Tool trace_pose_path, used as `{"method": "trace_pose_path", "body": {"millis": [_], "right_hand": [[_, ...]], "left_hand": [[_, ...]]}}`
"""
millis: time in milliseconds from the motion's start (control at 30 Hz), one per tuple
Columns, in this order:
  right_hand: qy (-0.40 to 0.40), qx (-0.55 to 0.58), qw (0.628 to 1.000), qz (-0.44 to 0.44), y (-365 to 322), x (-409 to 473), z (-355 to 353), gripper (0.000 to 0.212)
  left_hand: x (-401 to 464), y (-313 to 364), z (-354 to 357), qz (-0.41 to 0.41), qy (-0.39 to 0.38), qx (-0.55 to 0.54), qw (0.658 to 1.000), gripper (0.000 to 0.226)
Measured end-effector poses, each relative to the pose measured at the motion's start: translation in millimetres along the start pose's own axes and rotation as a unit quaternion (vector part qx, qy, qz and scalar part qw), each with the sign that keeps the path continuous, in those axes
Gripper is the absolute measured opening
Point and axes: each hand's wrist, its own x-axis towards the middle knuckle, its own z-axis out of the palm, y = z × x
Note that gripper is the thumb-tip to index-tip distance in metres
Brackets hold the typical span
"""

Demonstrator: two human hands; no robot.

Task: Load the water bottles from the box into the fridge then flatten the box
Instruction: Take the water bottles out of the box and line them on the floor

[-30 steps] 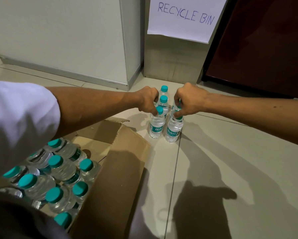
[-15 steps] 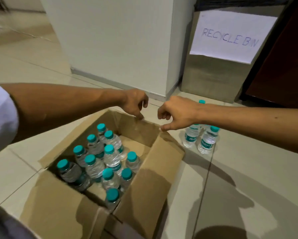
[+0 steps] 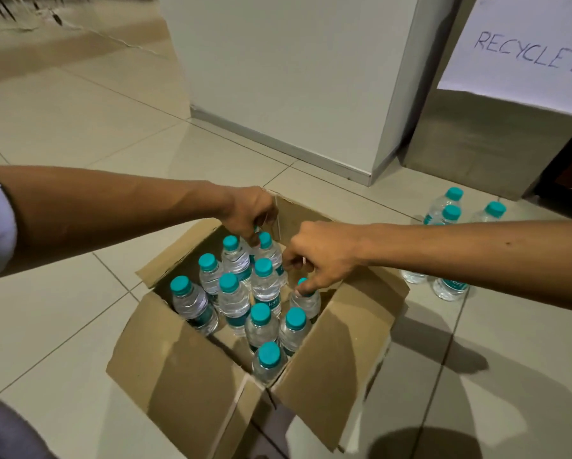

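Left hand: our left hand (image 3: 253,212) reaches into the far corner of the box, fingers curled down round the cap of a far bottle (image 3: 256,235); most of that cap is hidden under the fingers, so we judge a grip rather than see it fully.
Right hand: our right hand (image 3: 321,255) pinches the teal cap of the bottle by the right wall (image 3: 306,301), thumb and forefinger closed on it.
Box: the cardboard box (image 3: 185,376) sits open on the tiled floor (image 3: 79,127), flaps splayed outward, with the water bottles (image 3: 261,286) standing upright inside, packed close and touching.
Bottles already out: a small cluster of floor bottles (image 3: 450,213) stands to the right, partly hidden behind our right forearm, near the steel bin with the paper sign (image 3: 526,51).
Fridge: we cannot tell where it is; the white cabinet (image 3: 294,77) behind the box may be it, but no door or handle shows.
Step in hand: unloading, with one bottle in each hand; many bottles are left, so flattening is far off.
Next move: we judge a straight lift is needed, clearing the neighbouring caps and the box rim without tipping the others.
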Motion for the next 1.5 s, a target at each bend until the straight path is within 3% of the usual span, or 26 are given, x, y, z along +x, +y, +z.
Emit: {"method": "trace_pose_path", "body": {"millis": [200, 400, 567, 700, 1267, 1500], "right_hand": [[-0.062, 0.052, 0.997, 0.013, 5.6, 9.6, 13.0, 0.043], [-0.090, 0.036, 0.995, 0.006, 0.2, 16.0, 15.4, 0.035], [-0.059, 0.060, 0.996, 0.023, -0.1, 9.1, 11.2, 0.030], [0.014, 0.089, 0.995, 0.040, 8.3, -2.5, -9.2, 0.027], [0.147, 0.136, 0.959, 0.202, 59.0, -124.6, -108.9, 0.018], [0.109, 0.153, 0.941, 0.282, 71.4, -175.2, -105.3, 0.017]], "left_hand": [[14.8, -1.2, 18.7, 0.031, -0.024, 0.000, 0.999, 0.055], [21.1, -4.8, 26.9, 0.047, -0.012, -0.001, 0.999, 0.036], [19.4, 5.1, 22.3, 0.073, -0.025, 0.002, 0.997, 0.031], [16.9, 16.1, 0.7, 0.084, 0.005, -0.001, 0.996, 0.027], [24.7, 85.0, -125.2, 0.112, 0.099, -0.153, 0.977, 0.022], [55.8, 134.1, -146.2, 0.156, 0.125, -0.244, 0.949, 0.017]]}}
